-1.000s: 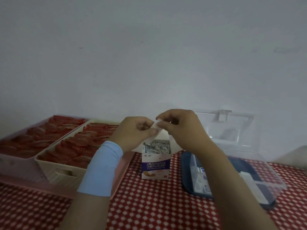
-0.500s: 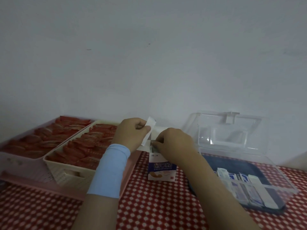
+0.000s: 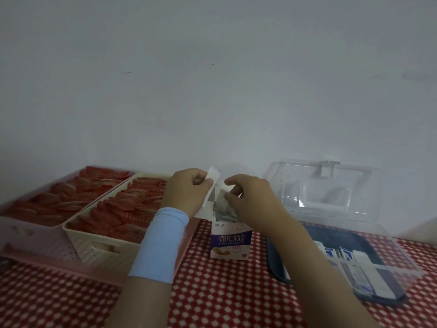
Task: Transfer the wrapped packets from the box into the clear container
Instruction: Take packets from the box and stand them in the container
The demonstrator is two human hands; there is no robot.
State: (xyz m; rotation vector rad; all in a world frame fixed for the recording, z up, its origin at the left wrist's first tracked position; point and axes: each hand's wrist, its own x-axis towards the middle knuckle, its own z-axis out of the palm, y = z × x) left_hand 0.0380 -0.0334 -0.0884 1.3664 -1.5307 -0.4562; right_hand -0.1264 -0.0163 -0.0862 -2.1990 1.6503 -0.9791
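Just over the box (image 3: 230, 242) — left hand (image 3: 186, 191), pinch on a white flap (image 3: 212, 179); right hand (image 3: 250, 200), pinch on a packet (image 3: 222, 201)

Packets (image 3: 224, 213) half behind right hand (image 3: 251, 200)

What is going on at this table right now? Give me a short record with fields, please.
Box: open, upright on the tablecloth, packets inside
Left hand: holds the flap back
Right hand: pinches a packet at the box mouth
Container: lid open, on a blue tray, stored packets in it
Left side: two baskets of red wrapped items
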